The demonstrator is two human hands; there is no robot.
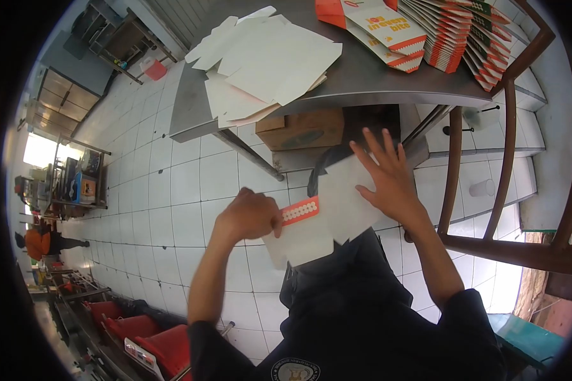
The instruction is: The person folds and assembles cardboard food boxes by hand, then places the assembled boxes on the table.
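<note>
A white cardboard blank (314, 238) lies unfolded across my lap, with a red flap with white scalloped dots turned up at its left part. My left hand (251, 214) is closed on the left edge of the blank beside that flap. My right hand (388, 178) is spread, its thumb and palm over the blank's right part. On the metal table (388, 89) in front lies a loose pile of white blanks (267, 60). Printed folded boxes (384, 32) in white, red and orange stand to the right of the pile.
Under the table is a brown cardboard box (311, 130). A brown metal chair frame (508, 244) stands at the right. Red chairs (165, 346) are at the lower left. A person in orange (38, 244) is far left, near shelves (86, 181).
</note>
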